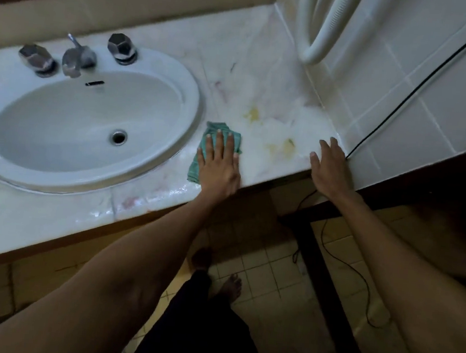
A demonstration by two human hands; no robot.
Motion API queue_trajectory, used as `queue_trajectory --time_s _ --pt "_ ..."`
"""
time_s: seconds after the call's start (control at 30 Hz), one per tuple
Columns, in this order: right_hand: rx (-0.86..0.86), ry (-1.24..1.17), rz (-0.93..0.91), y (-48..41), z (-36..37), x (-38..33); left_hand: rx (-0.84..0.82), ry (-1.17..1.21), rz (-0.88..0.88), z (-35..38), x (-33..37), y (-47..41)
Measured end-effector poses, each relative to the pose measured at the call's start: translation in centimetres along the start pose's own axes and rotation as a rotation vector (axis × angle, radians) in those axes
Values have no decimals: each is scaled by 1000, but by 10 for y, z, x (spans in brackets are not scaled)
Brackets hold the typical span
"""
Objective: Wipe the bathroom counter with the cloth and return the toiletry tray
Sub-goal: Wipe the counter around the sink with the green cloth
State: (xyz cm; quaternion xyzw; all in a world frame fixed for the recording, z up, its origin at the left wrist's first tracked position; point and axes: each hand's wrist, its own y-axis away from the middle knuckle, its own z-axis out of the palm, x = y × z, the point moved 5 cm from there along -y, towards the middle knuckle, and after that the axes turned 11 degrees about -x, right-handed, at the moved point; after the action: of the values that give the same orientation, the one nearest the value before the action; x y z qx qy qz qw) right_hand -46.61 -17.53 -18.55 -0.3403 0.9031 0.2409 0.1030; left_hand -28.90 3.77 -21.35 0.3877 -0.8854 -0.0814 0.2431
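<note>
A green cloth (213, 130) lies flat on the white marble counter (244, 72), just right of the sink. My left hand (219, 165) presses down on the cloth with fingers spread, covering most of it. My right hand (330, 168) rests open on the counter's front right corner, next to the tiled wall, holding nothing. Yellowish stains (281, 147) mark the counter between my two hands. No toiletry tray is in view.
An oval white sink (176, 68) with a chrome spout (76, 57) and two knobs fills the left. White hoses (320, 25) hang on the tiled wall (423, 80) at the right, along which a black cable (404, 101) runs down to the floor.
</note>
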Motion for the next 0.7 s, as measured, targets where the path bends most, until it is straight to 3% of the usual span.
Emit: queue_trajectory --time_s 0.13,0.3,0.4,0.6,0.7 --pt "-41 15 36 -3 6 6 -163 -158 319 12 31 -9" --pt "21 37 54 -10 6 8 -254 -378 688 -8 -31 12" --pt "32 26 93 -11 8 13 -257 -399 660 -25 -51 1" --pt "96 3 143 -4 18 21 -60 -117 211 -1 21 -12" --pt "92 6 156 -4 20 24 -114 -190 341 20 54 -1"
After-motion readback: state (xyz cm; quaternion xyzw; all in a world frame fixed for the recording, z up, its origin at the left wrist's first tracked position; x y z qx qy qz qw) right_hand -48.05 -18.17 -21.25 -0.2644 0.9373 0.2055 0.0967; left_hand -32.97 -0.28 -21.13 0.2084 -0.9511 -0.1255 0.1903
